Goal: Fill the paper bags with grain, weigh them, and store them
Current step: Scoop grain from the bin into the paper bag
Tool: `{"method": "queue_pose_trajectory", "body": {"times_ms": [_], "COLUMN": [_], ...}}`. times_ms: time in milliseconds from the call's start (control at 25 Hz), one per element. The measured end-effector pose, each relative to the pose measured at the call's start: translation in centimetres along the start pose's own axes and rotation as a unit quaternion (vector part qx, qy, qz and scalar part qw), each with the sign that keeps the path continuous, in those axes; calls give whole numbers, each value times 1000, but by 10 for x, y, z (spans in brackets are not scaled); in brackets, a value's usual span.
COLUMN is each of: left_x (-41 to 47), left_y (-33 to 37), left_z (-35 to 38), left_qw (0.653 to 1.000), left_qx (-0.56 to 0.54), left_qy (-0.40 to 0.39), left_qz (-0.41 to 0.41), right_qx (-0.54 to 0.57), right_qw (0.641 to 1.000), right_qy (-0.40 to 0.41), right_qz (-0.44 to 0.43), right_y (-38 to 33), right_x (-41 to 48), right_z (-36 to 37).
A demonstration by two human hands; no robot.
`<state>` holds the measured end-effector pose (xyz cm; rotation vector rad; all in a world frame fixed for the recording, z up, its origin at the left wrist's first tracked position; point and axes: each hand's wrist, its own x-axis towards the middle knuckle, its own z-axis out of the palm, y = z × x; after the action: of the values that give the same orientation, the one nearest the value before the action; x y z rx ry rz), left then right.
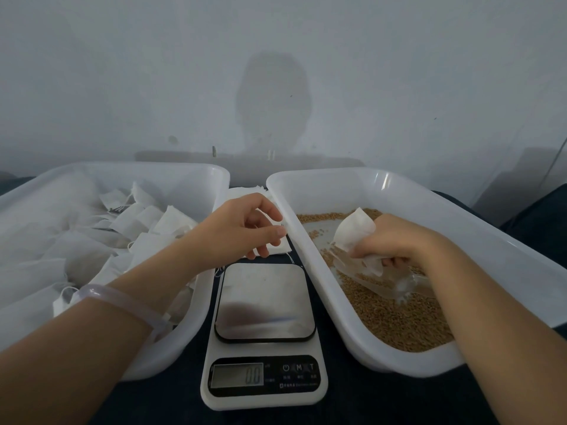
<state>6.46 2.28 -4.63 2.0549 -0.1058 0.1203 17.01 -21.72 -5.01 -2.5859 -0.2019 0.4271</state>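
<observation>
My right hand [395, 240] is inside the right tub [478, 237], closed on a small white paper bag [356, 230] and on a clear plastic scoop [408, 282] lying in the brown grain [399, 323]. The bag stands up from my fingers with its mouth facing left. My left hand [245, 227] hovers between the two tubs, fingers loosely curled and apart, just above a stack of flat empty bags [277, 248]; nothing is in it. A white kitchen scale [264, 305] with a bare steel plate sits in front, its display reading 0.0.
The left tub [196, 179] holds several white bags, some bulging, some flat with strings. Everything rests on a dark cloth surface [352, 403]. A grey wall rises close behind the tubs. A clear bangle [122, 302] circles my left wrist.
</observation>
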Motion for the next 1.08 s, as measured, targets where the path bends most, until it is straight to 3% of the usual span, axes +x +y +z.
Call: {"method": "queue_pose_trajectory", "body": {"times_ms": [400, 560, 640, 840, 920, 1080], "left_x": [0, 0, 0, -3, -6, -9], "left_y": [-1, -1, 0, 6, 11, 18], "left_z": [0, 1, 0, -1, -1, -4], "left_qw": [1000, 1000, 1000, 1000, 998, 986], "left_qx": [2, 0, 1, 11, -40, -105], "left_qy": [-2, 7, 12, 11, 6, 32], "left_qz": [2, 0, 5, 26, 50, 128], "right_qx": [54, 259, 345, 425, 414, 293], "right_qw": [999, 965, 932, 875, 854, 868], "right_qy": [8, -34, -78, -63, -97, -146], "right_qz": [-2, -37, -72, -223, -298, -373], "right_y": [3, -3, -10, -25, -36, -65], "right_x": [3, 0, -4, -15, -23, -29], "right_z": [-1, 0, 0, 3, 8, 20]}}
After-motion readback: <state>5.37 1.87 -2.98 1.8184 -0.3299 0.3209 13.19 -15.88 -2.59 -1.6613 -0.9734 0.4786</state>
